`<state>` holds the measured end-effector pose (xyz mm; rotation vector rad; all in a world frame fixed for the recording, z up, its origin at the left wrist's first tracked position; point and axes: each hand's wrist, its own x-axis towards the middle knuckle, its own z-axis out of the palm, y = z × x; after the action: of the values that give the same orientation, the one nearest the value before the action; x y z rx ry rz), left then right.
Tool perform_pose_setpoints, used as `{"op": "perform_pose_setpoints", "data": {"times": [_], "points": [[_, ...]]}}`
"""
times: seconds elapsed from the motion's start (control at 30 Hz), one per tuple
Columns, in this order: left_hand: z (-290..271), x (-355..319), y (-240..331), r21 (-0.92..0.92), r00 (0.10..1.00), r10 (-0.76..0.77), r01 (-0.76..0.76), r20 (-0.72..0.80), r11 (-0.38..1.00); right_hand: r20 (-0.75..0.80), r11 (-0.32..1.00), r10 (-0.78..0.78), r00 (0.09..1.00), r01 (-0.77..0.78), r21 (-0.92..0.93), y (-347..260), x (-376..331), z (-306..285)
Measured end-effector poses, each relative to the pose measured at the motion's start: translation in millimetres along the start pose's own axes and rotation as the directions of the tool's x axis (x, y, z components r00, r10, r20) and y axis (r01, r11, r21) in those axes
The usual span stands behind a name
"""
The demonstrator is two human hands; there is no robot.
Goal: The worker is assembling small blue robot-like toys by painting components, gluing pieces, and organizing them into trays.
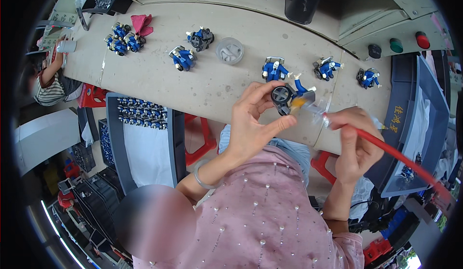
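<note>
My left hand (255, 124) grips a small figurine (284, 96) in blue on a seat with dark wheels, like a wheelchair, above the bench's near edge. My right hand (357, 146) is closed round a long red-handled brush (386, 146), smeared by motion. Its pale front end is at the figurine, where a yellow-orange patch shows; contact cannot be told. Just beyond my left hand sits another wheeled blue figurine (275, 69). Farther right stand two more, one figurine (327, 68) and another figurine (369, 78).
A clear cup (229, 52) stands mid-bench, with more figurines (182, 58) left of it. A pink cloth (141, 24) lies far left. A grey crate (177, 148) holds rows of figurines; another blue-grey crate (396, 138) is at right. A person (53, 83) sits far left.
</note>
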<state>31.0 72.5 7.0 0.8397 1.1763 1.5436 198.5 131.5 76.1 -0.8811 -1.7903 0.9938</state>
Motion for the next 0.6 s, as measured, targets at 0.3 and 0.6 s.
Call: {"op": "perform_pose_setpoints", "data": {"times": [0.3,0.6], "points": [[-4,-1,1,0.025,0.998,-0.044,0.045,-0.038,0.999,0.065,0.999,-0.030,0.997,0.028,0.025,6,3,-1],[0,-1,2,-0.056,0.999,0.029,-0.028,0.017,0.998,-0.054,0.978,0.208,0.977,-0.208,0.011,19,2,14]]}}
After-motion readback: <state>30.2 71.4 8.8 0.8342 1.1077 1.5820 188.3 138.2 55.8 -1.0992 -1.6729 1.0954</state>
